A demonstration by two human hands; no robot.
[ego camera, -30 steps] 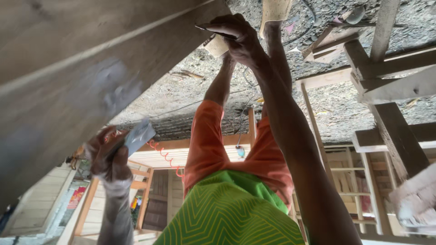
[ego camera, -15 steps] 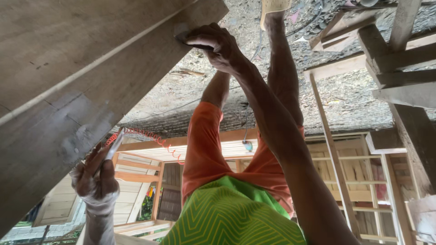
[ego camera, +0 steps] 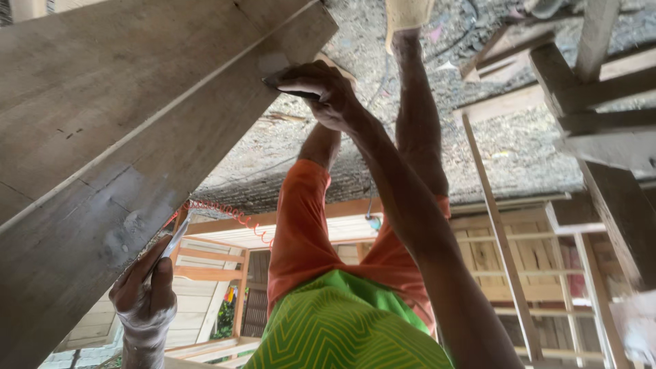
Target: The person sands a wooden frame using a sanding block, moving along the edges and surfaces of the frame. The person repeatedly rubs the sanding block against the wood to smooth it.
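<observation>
Grey wooden board [ego camera: 102, 137], big and flat, fills the left side of the view and slants from the near left up to the far middle. It has a long straight line along it and a pale smear low down.

Near, at the bottom left, the left hand [ego camera: 145, 290] is dusty white. It is closed on a thin flat blade [ego camera: 174, 240], and the tip of the blade touches the lower edge of the board.

Further off, in the middle, the right hand [ego camera: 314, 92] is at the far end of the board. Its fingers are bent over the corner of the board and hold it tight. The right arm runs down to the near right.

Between the arms are a green shirt with zigzag lines [ego camera: 342, 328] and orange shorts [ego camera: 307, 225]. Two bare legs go away from the shorts, and one ends in a pale shoe [ego camera: 408, 17] at the far top.

A red curly cord [ego camera: 225, 212] hangs just past the board. Light wooden frames [ego camera: 499, 260] stand on the right and behind the legs. Far off is grey stony ground [ego camera: 519, 150].
</observation>
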